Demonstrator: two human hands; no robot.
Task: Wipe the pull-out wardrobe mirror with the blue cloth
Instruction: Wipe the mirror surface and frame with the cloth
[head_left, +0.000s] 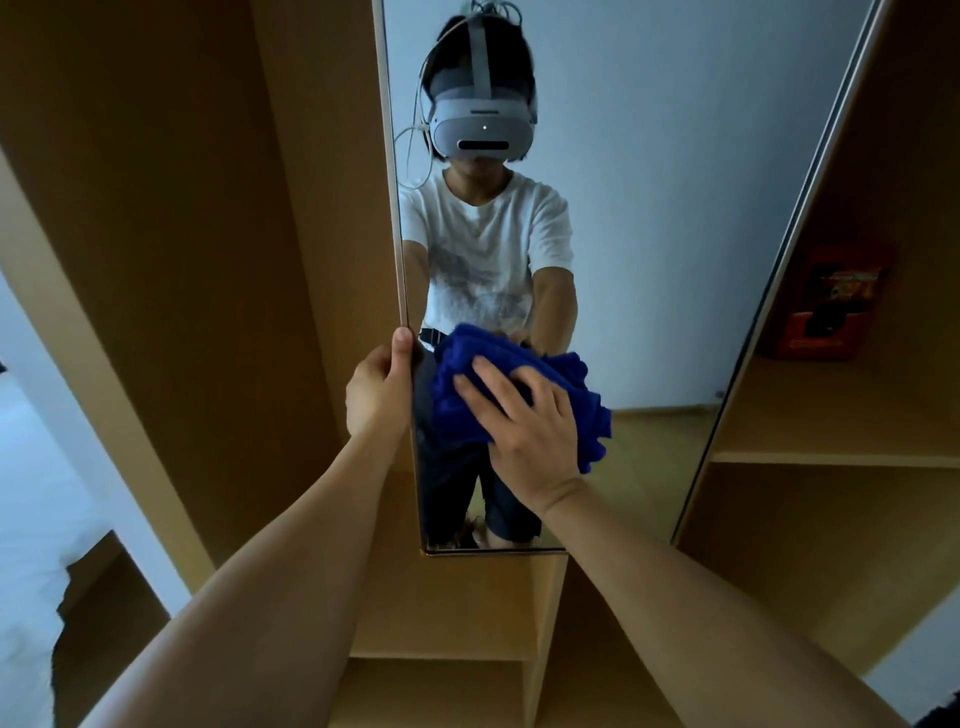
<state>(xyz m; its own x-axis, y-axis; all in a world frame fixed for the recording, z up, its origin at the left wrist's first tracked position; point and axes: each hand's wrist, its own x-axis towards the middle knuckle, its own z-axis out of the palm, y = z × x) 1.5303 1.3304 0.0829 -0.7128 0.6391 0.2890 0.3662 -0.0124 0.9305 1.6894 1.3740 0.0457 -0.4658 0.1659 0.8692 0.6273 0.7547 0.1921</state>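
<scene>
One blue cloth (524, 384), bunched into thick folds, lies against the glass of a tall, narrow mirror (649, 208) at about the middle of its height, toward its left side. The right hand (524, 431) presses on the cloth with its palm and spread, nearly straight fingers; its grip is open, flat on the fabric rather than curled around it. Cloth spills out above and to the right of the hand.

The left hand (379, 389) grips the mirror's left edge just beside the cloth, thumb pointing up along the front of the pale frame while the fingers wrap behind it, out of sight. Both bare forearms reach in from the near bottom corners.

The mirror stands upright, projecting from a light brown wooden wardrobe (182, 234). Its glass reflects a person in a white T-shirt and dark shorts wearing a grey headset with cables, against a pale blue-white wall, with a strip of light floor low down.

To the right of the mirror are open wardrobe shelves (831, 457); on the upper one stands a red and orange box (831, 306), its print too blurred to read. Below the mirror are more wooden panels and compartments. At the far left edge something white and soft shows; I cannot tell what it is.
</scene>
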